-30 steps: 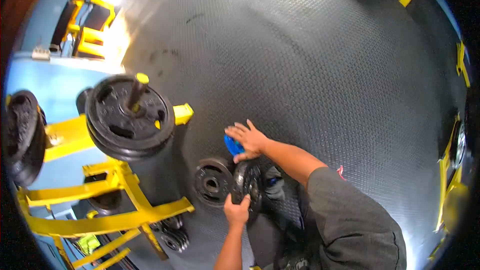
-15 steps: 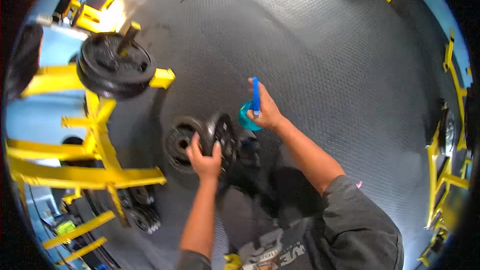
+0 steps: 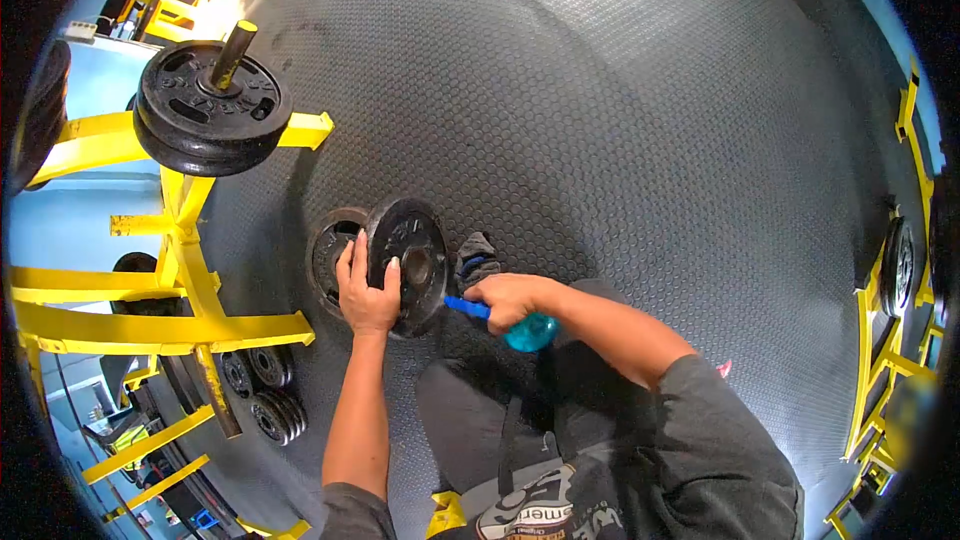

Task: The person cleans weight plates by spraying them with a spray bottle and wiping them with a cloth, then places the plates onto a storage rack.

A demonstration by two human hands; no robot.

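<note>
My left hand (image 3: 368, 302) steadies a black weight plate (image 3: 408, 240) standing on its edge, fingers over its rim and thumb against its near face. Behind it a second weight plate (image 3: 326, 258) leans, partly hidden. My right hand (image 3: 508, 298) is wrapped round the neck of a spray bottle (image 3: 534, 332) with a teal body and blue head. The blue nozzle points left at the upright plate's face, close to its right edge. Just beyond my right hand, a dark crumpled cloth (image 3: 476, 254) lies near the plate.
A yellow plate rack (image 3: 180, 335) rises on the left, carrying large black plates (image 3: 205, 110) on a peg. Smaller plates (image 3: 272, 410) sit low by its base. Black textured rubber matting (image 3: 600, 160) covers the floor. More yellow racking (image 3: 868, 370) lines the right.
The spray bottle in my right hand has come down and turned from upright to pointing left at the plate. The held plate now faces me more, and the cloth has come into plain view.
</note>
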